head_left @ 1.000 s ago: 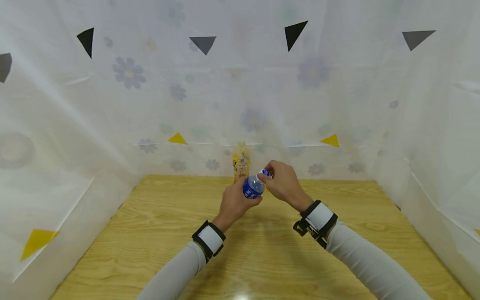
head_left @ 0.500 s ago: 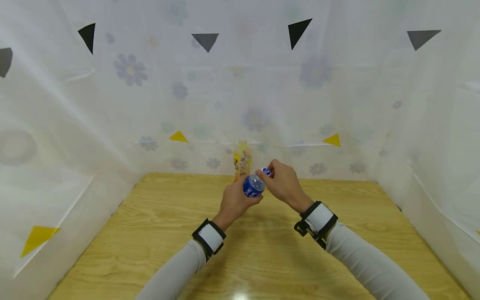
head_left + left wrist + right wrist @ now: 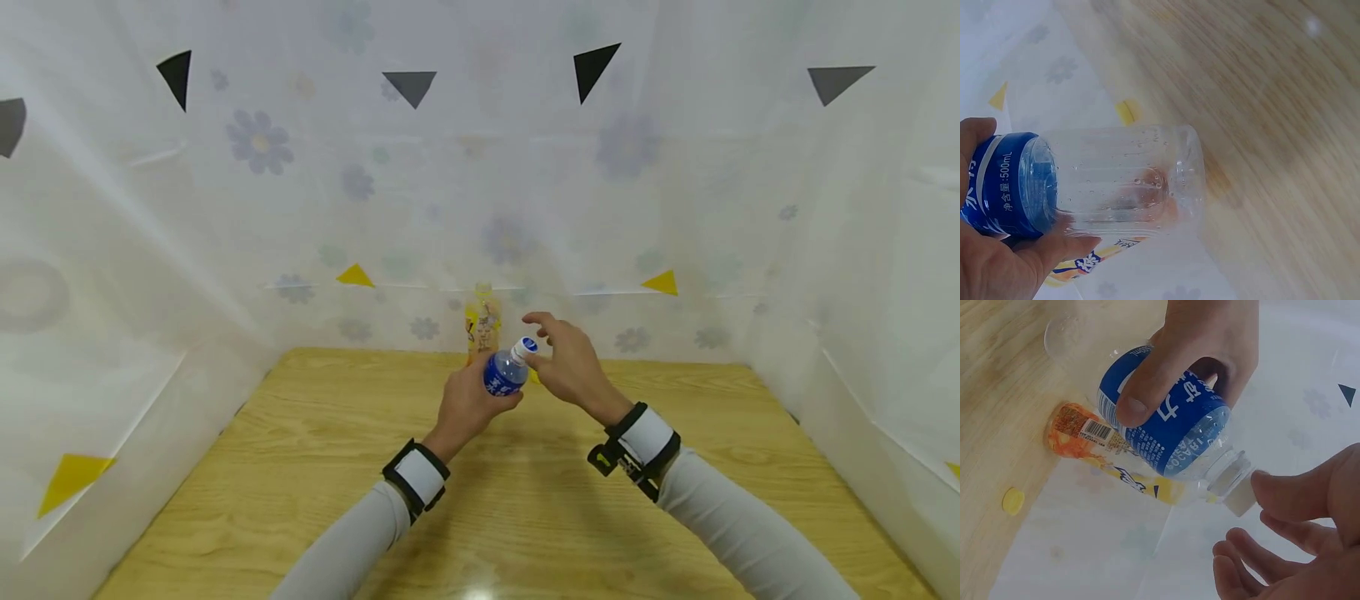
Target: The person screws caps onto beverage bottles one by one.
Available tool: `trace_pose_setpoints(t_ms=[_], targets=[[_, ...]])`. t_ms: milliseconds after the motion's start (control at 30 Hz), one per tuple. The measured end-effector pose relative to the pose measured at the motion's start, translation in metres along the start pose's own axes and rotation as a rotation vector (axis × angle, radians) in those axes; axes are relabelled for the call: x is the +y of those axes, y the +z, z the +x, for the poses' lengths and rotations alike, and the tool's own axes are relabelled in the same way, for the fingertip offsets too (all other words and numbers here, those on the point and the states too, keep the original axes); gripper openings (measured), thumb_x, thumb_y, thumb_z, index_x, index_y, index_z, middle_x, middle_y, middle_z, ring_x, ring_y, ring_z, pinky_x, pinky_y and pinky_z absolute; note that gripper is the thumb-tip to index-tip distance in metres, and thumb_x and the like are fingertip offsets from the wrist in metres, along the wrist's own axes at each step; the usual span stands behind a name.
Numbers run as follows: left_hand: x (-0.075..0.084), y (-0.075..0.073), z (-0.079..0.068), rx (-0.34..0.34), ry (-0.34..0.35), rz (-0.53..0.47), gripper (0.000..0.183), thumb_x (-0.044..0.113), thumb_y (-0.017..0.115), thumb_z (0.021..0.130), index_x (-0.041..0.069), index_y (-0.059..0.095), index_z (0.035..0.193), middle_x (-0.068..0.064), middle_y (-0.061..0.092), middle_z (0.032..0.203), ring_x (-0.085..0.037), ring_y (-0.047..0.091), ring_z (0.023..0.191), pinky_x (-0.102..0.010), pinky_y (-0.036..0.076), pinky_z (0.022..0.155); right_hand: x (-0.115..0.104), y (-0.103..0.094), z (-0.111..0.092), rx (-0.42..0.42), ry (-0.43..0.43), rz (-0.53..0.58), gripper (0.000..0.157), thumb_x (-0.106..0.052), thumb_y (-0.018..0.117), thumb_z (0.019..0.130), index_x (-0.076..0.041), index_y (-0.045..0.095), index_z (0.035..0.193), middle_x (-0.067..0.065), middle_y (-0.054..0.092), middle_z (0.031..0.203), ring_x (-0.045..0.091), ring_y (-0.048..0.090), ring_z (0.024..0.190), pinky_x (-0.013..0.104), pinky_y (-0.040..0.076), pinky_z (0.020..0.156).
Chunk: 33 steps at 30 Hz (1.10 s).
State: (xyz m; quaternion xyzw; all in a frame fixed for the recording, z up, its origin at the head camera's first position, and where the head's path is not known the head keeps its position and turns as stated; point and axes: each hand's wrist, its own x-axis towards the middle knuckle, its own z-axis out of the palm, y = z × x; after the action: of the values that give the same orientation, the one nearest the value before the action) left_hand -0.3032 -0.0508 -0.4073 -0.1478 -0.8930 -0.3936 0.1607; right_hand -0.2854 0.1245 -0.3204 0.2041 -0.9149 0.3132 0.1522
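My left hand (image 3: 467, 407) grips a clear plastic bottle (image 3: 501, 375) round its blue label, thumb on one side and fingers on the other. In the left wrist view, droplets cling to the see-through lower part of the bottle (image 3: 1116, 181). A white cap (image 3: 1241, 495) with a blue top sits on its mouth, the neck leaning toward my right hand (image 3: 572, 365). The right thumb touches the cap's side, while the other fingers are spread away from it. Behind the left hand stands a second bottle (image 3: 482, 321), yellow and orange, with no cap on its mouth.
A small yellow cap (image 3: 1014, 500) lies on the wooden table (image 3: 337, 467) near the orange-based bottle. White patterned sheeting (image 3: 435, 192) with triangles and flowers encloses the table at the back and both sides.
The right fingers, closed round the white cap before, have spread off it, leaving the thumb at its side. The left hand keeps its grip on the bottle.
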Motion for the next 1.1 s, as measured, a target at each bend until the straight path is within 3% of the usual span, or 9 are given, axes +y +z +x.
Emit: trace_pose_setpoints(t_ms=[133,467,733,900,1100], targets=[[-0.001,0.001,0.0,0.015,0.017,0.002,0.07,0.034,0.088,0.079,0.013,0.057,0.138,-0.011,0.072,0.116,-0.026,0.072,0.099,-0.042,0.059,0.078,-0.001,0.001,0.001,-0.023,-0.058,0.001,0.047,0.006,0.059,0.093,-0.007,0.059,0.138,0.022,0.065,0.128,0.043,0.063,0.115,0.056,0.055,0.09],[0.0,0.001,-0.001,0.014,0.013,0.0,0.07,0.036,0.087,0.079,0.014,0.057,0.139,-0.011,0.072,0.115,-0.026,0.072,0.099,-0.042,0.058,0.079,0.002,0.007,-0.002,0.004,-0.115,0.007,0.037,0.01,0.057,0.093,-0.002,0.067,0.126,0.019,0.069,0.122,0.039,0.066,0.111,0.053,0.056,0.089],[0.0,0.001,0.0,0.01,0.004,0.006,0.069,0.036,0.087,0.079,0.014,0.056,0.138,-0.01,0.072,0.116,-0.025,0.072,0.1,-0.042,0.059,0.08,0.001,0.008,0.001,0.005,-0.048,-0.016,0.031,-0.006,0.061,0.097,-0.001,0.067,0.127,0.019,0.069,0.112,0.037,0.066,0.102,0.049,0.057,0.081],[0.001,0.002,-0.001,0.0,0.004,-0.008,0.069,0.034,0.087,0.08,0.014,0.055,0.138,-0.01,0.071,0.118,-0.026,0.071,0.104,-0.043,0.058,0.083,0.001,0.009,0.0,0.031,-0.001,-0.03,0.028,-0.022,0.067,0.098,0.001,0.069,0.113,0.017,0.067,0.099,0.03,0.063,0.088,0.043,0.054,0.072],[0.002,0.002,-0.001,0.003,0.015,-0.016,0.067,0.032,0.087,0.08,0.012,0.056,0.136,-0.011,0.071,0.119,-0.026,0.071,0.105,-0.043,0.059,0.085,0.005,0.01,0.001,0.049,0.009,-0.014,0.028,-0.03,0.066,0.099,-0.003,0.066,0.101,0.012,0.066,0.093,0.025,0.061,0.082,0.039,0.051,0.068]])
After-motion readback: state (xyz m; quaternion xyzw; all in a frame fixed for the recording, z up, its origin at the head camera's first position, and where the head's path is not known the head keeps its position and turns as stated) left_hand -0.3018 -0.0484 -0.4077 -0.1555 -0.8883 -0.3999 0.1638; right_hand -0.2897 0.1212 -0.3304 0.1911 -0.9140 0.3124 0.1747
